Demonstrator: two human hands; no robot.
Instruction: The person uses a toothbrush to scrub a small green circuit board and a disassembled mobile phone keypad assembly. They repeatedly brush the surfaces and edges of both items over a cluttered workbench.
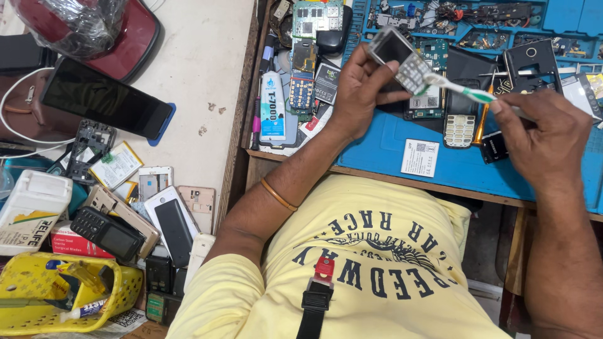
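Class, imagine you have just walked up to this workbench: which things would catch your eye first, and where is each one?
At top centre, the left hand holds up a small phone circuit board while the right hand presses a green-and-white toothbrush against it, over a blue work mat strewn with phone parts. On the left, a dark smartphone lies on the pale counter above a heap of old handsets, and a yellow basket sits at bottom left.
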